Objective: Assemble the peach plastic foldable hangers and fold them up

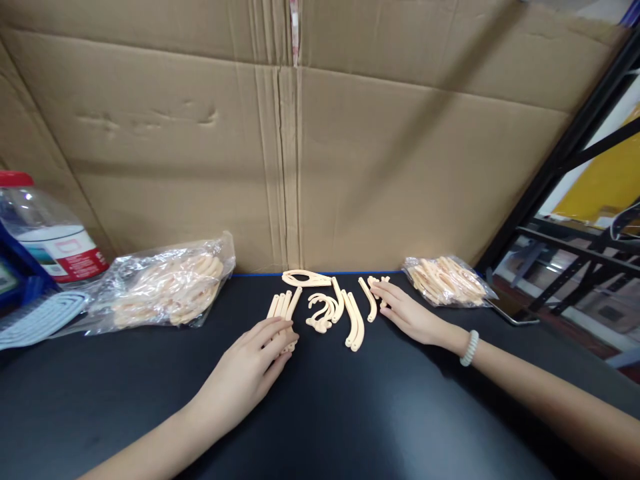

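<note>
Several cream plastic parts lie on a black table (320,413): straight sticks (281,308), small hooks (321,312), long curved strips (354,323) and a flat oval-ended piece (306,278). My left hand (253,370) lies flat with its fingers stretched over the lower ends of the straight sticks. My right hand (407,312), with a bead bracelet at the wrist, rests with its fingers extended onto a few small pieces (376,283) at the right of the group.
A clear bag of the same parts (165,287) lies at the left, a smaller one (445,280) at the right. A cardboard wall (300,147) stands behind. A red-capped plastic bottle (45,233) and a blue object are at the far left. Black shelving stands right.
</note>
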The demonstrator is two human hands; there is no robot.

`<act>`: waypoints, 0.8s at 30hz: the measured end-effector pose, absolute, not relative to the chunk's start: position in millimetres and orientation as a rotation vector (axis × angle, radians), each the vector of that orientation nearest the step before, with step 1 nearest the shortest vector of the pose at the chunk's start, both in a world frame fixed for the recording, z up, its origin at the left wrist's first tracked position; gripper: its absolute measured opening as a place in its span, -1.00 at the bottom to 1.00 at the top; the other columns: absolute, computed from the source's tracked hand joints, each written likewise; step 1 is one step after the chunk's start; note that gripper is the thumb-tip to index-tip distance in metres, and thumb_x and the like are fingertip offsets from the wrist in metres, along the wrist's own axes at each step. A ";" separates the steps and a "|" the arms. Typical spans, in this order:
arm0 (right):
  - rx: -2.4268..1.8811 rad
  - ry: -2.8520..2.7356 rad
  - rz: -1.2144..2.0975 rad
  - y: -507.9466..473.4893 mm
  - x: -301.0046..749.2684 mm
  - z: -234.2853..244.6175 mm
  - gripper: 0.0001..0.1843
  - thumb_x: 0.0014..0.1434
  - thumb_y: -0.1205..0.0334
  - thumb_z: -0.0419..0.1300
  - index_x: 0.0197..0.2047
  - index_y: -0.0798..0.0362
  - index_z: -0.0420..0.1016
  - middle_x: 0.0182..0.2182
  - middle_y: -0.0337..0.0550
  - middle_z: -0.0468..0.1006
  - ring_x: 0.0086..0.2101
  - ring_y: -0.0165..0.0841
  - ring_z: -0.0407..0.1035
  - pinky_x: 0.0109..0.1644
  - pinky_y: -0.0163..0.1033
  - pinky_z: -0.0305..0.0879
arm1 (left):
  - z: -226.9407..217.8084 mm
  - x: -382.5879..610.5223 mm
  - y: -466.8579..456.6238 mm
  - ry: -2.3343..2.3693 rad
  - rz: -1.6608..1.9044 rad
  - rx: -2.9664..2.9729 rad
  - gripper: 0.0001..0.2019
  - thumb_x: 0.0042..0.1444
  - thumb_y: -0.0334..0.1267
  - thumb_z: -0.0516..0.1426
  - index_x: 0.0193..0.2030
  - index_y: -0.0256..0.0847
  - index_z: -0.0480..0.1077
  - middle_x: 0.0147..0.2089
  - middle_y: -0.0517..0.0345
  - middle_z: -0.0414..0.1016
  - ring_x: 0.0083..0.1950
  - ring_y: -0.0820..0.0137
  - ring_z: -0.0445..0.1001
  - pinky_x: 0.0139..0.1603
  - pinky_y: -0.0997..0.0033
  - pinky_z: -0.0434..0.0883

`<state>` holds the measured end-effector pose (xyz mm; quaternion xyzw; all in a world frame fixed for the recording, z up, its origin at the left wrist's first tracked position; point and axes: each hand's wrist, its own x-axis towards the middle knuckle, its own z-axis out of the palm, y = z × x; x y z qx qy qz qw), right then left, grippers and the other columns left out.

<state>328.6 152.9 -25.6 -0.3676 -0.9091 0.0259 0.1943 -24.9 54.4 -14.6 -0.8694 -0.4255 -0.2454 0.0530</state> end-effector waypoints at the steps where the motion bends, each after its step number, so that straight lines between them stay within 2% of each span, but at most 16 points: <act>1: -1.056 -2.543 0.058 154.7 328.9 -24.2 -0.49 0.39 0.15 -0.11 0.33 0.12 0.11 0.31 0.13 0.14 0.32 -0.15 -0.03 0.34 0.17 0.01 | -14.3 -24.6 54.1 -1.293 -0.750 -2.638 -0.74 0.33 -0.28 -0.04 -0.01 -0.15 0.44 0.07 0.01 0.47 0.13 0.18 0.44 0.08 0.14 0.48; 4: -1.087 -2.458 -0.025 145.3 317.5 -14.3 -0.48 0.37 0.12 -0.06 0.33 0.10 0.10 0.29 0.13 0.18 0.32 -0.10 -0.06 0.32 0.24 -0.01 | -13.2 -24.2 53.9 -1.278 -0.749 -2.629 -0.76 0.33 -0.30 -0.04 -0.04 -0.15 0.43 0.04 0.01 0.48 0.11 0.19 0.44 0.04 0.15 0.48; 6: -1.010 -2.426 -0.039 129.1 299.0 -5.1 -0.43 0.35 0.07 -0.01 0.34 0.11 0.09 0.29 0.14 0.18 0.32 -0.11 -0.04 0.33 0.20 0.00 | -12.2 -23.9 54.7 -1.265 -0.736 -2.625 -0.76 0.33 -0.31 -0.05 -0.05 -0.15 0.43 0.04 0.01 0.48 0.10 0.19 0.44 0.01 0.15 0.48; 8: -0.884 -2.513 0.022 111.7 275.2 2.1 -0.35 0.30 0.01 0.07 0.35 0.13 0.07 0.28 0.15 0.20 0.31 -0.13 -0.01 0.34 0.13 0.03 | -11.0 -23.3 55.9 -1.254 -0.727 -2.623 -0.77 0.32 -0.30 -0.04 -0.05 -0.14 0.44 0.02 0.02 0.48 0.07 0.20 0.45 -0.01 0.16 0.49; 11: -0.855 -2.623 0.036 97.1 243.0 3.9 -0.19 0.21 -0.09 0.17 0.34 0.26 0.07 0.27 0.27 0.19 0.29 -0.02 0.00 0.33 0.15 0.01 | -9.3 -22.3 57.2 -1.237 -0.723 -2.623 -0.78 0.32 -0.29 -0.02 -0.06 -0.12 0.44 0.00 0.03 0.49 0.04 0.22 0.46 -0.02 0.18 0.49; 13: -0.923 -2.593 0.042 98.0 231.0 0.4 -0.29 0.24 -0.02 0.16 0.29 0.27 0.14 0.20 0.28 0.28 0.25 -0.03 0.10 0.30 0.13 0.07 | -8.8 -22.0 56.9 -1.237 -0.717 -2.620 -0.78 0.32 -0.29 -0.03 -0.06 -0.13 0.43 0.00 0.03 0.48 0.04 0.21 0.45 -0.02 0.17 0.48; 17: -1.000 -2.460 0.058 109.6 229.4 -7.0 -0.57 0.28 0.10 0.15 0.12 0.18 0.28 -0.01 0.14 0.43 0.03 -0.13 0.32 0.12 0.05 0.30 | -9.7 -23.2 55.6 -1.258 -0.688 -2.628 -0.77 0.33 -0.31 -0.05 -0.05 -0.12 0.41 0.01 0.03 0.47 0.05 0.20 0.44 -0.04 0.16 0.48; 20: -1.000 -2.438 0.052 115.2 235.7 -9.3 -0.60 0.26 0.11 0.17 0.07 0.17 0.30 -0.07 0.08 0.43 -0.06 -0.16 0.35 0.05 0.02 0.34 | -11.2 -24.6 56.5 -1.262 -0.673 -2.638 -0.78 0.33 -0.31 -0.05 -0.05 -0.12 0.41 0.02 0.03 0.46 0.05 0.19 0.44 -0.05 0.15 0.49; 24: -1.008 -2.443 0.036 123.8 242.0 -11.9 -0.59 0.25 0.08 0.18 0.07 0.15 0.30 -0.07 0.07 0.41 -0.05 -0.15 0.33 0.06 0.03 0.33 | -12.1 -24.8 58.2 -1.271 -0.682 -2.637 -0.78 0.33 -0.31 -0.05 -0.05 -0.11 0.41 0.01 0.04 0.46 0.05 0.19 0.44 -0.05 0.14 0.48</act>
